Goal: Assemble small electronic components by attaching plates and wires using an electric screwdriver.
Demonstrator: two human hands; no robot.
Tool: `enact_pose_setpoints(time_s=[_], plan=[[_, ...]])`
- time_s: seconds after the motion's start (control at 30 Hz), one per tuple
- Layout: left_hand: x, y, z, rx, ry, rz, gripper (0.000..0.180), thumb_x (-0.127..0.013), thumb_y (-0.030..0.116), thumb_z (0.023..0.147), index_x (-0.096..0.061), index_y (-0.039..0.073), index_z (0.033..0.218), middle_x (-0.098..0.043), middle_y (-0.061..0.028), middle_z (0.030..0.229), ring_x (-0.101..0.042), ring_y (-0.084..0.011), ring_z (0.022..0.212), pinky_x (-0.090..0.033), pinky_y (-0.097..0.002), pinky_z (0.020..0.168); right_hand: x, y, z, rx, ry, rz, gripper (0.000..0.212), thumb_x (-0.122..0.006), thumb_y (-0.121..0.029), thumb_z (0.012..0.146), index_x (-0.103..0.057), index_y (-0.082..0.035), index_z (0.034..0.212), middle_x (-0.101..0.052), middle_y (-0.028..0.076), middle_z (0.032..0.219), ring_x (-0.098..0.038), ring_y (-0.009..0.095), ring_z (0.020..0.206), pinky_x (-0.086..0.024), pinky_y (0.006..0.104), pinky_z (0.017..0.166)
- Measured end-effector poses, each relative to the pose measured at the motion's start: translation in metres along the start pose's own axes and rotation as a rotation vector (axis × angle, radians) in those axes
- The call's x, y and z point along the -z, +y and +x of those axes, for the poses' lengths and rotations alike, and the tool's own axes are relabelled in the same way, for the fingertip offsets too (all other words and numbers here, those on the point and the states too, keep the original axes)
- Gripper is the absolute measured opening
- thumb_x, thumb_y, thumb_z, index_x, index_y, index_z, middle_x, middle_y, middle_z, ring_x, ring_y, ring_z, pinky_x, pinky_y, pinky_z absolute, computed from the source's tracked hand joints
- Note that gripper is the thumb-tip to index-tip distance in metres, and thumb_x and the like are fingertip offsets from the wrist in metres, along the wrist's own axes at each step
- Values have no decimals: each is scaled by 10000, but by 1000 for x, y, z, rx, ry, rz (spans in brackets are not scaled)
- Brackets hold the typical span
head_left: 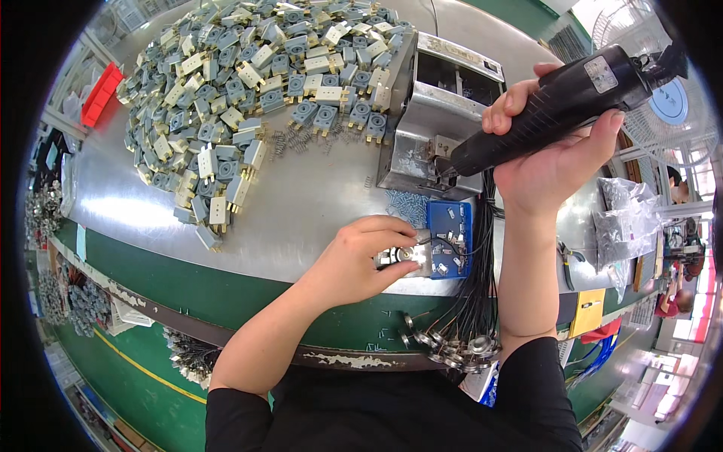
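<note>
Nearest us is the black power driver (557, 104), wrapped by our right hand (544, 166), its long axis slanting leftward and down to the metal fixture (401, 154). Below-left of its tip, our left hand (360, 260) pinches a small metal part (394, 257) beside the blue tray (468, 230).

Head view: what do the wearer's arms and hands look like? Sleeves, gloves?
Plain black fabric sleeves, with bare forearms beyond them. Left hand and right hand are ungloved; no rings, watch or markings visible.
</note>
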State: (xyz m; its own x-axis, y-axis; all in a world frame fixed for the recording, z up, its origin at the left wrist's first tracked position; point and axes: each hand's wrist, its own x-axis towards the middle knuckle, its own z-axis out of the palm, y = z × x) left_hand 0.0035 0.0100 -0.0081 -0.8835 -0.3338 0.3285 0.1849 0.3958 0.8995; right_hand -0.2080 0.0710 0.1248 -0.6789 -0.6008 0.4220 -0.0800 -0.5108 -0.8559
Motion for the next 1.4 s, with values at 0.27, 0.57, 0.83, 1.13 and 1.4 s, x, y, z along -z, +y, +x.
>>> enact_pose_setpoints(time_s=[0.27,0.57,0.83,1.13,1.4], plan=[[-1,0,-3,-5,5,-6,299,-895,94,795,-771,18,1057,-755,-123,1173,-729,-304,1097,-582,-403,954,-3,-4,-9,-29,-70,-27,989,-341,-882,927,-548,11,1297,-563,102,762,-539,219,623,-458,380,629],[4,0,-2,30,-10,-20,298,-877,141,806,-766,-6,1041,-745,-159,1182,-726,-329,1084,-576,-411,958,-31,-30,-46,-194,-233,180,1135,-380,-913,905,-430,87,1437,-551,90,761,-526,189,590,-441,359,572],[6,-1,-5,93,-27,-37,304,-855,200,816,-759,-7,1016,-743,-123,1173,-723,-314,1054,-586,-397,914,-43,-6,-72,-248,-270,164,1173,-432,-951,854,-427,60,1449,-543,79,754,-524,185,581,-448,354,563],[4,-3,-5,88,-45,-38,301,-846,243,825,-745,-12,951,-729,-116,1123,-714,-320,1004,-572,-411,865,-43,-3,-82,-250,-249,62,1190,-446,-985,811,-458,42,1412,-549,73,747,-527,184,565,-450,355,555],[4,-4,-5,88,-47,-31,307,-848,252,823,-740,-14,932,-729,-108,1124,-716,-314,993,-577,-410,856,-42,0,-87,-253,-242,127,1193,-467,-1001,782,-472,26,1389,-550,68,753,-529,180,569,-459,352,562]])
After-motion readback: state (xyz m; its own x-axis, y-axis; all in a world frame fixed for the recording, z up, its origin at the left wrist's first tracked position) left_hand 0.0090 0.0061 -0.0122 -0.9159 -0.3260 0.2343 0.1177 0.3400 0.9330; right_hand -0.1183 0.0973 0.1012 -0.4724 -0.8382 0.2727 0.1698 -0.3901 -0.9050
